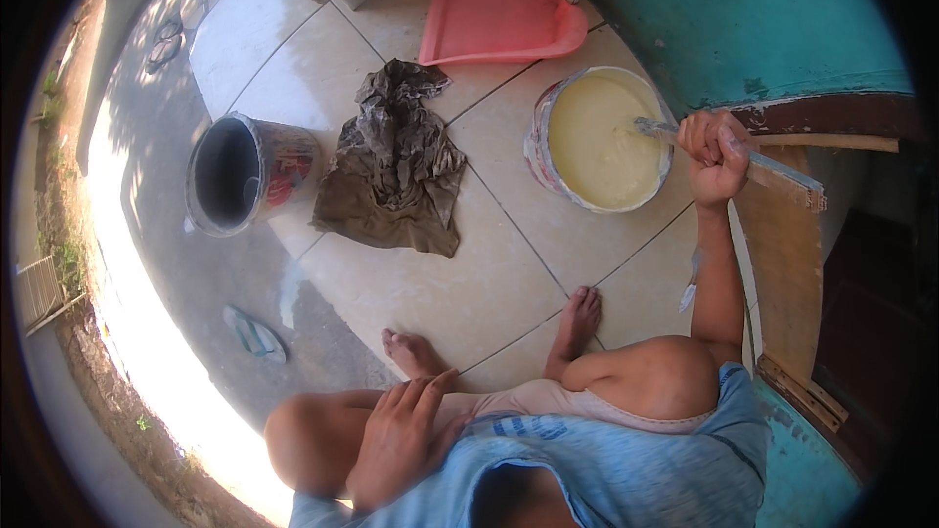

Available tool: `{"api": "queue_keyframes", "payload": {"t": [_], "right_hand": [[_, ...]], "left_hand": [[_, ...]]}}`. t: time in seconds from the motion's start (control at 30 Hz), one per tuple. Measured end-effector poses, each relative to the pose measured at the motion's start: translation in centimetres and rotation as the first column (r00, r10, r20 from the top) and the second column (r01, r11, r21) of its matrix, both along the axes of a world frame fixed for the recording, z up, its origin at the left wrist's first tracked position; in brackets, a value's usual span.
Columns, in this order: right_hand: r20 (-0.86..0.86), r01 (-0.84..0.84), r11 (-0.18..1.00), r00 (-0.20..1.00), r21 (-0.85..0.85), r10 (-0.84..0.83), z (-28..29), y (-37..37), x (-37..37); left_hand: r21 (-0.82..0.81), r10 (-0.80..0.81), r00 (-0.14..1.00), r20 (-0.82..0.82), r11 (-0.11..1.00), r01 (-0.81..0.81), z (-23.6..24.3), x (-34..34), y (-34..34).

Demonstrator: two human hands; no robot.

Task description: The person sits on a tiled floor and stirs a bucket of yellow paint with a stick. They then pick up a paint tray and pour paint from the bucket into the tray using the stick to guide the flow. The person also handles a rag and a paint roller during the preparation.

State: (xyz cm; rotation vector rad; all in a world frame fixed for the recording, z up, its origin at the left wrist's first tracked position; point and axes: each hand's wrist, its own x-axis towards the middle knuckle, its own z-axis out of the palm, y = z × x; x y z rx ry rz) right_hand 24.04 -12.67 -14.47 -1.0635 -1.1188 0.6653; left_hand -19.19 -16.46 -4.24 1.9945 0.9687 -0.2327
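My right hand (714, 156) is wrapped round a pale, paint-smeared flat stick (787, 174); its far end dips into thick cream-yellow paint (597, 147) in a round bucket (540, 161) on the tiles. My left hand (401, 430) lies across my lap near my left knee, fingers loosely apart and slightly bent, holding nothing that I can see. A crumpled brown, grime-streaked cloth (386, 220) lies left of the paint bucket.
A second bucket (279, 171) with a dark interior stands further left. Behind are a red dustpan (499, 5) and tiled floor (518, 235). A turquoise wall (743, 20) and leaning wooden board (778, 264) bound the right. A loose sandal (254, 332) lies on concrete at left.
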Motion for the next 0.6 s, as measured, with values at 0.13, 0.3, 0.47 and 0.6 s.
{"api": "queue_keyframes", "payload": {"t": [0.13, 0.3, 0.47, 0.6], "right_hand": [[-0.314, -0.072, 0.997, 0.948, -0.023, 0.061, -1.2, 0.7, 0.8], [-0.48, 0.114, 0.969, 0.852, -0.22, -0.209, -1.7, 0.6, 3.0], [-0.102, 0.356, 0.805, 0.886, -0.475, -0.453, -2.9, -1.8, 4.8], [-0.045, 0.239, 0.444, 0.84, -0.864, -0.541, 0.4, -5.5, 4.9]], "left_hand": [[-0.009, 0.02, 1.0, -0.022, 1.0, -0.02, 0.3, -0.1, 0.2], [-0.01, 0.094, 0.995, -0.016, 0.995, -0.094, -0.3, -0.7, 0.8], [0.052, 0.123, 0.992, 0.031, 0.991, -0.124, -2.3, -0.3, 3.3], [0.013, 0.232, 0.969, 0.081, 0.972, -0.234, -2.2, 0.8, 5.4]]}}
